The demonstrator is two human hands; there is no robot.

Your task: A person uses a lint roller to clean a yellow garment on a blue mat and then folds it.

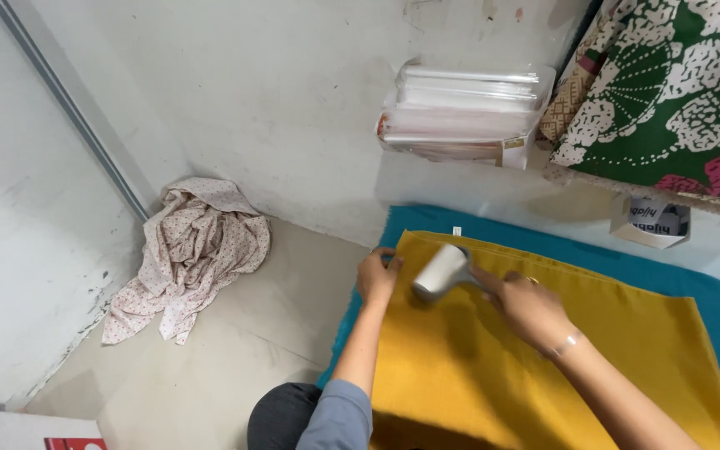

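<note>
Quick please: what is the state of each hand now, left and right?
Left hand: pressed on the corner of the yellow cloth, holding nothing.
Right hand: closed on the lint roller.

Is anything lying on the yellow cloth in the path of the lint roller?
Nothing visible does. The right hand holds the lint roller over the yellow cloth, whose surface lies bare. The left hand rests only at its top-left corner.
</note>
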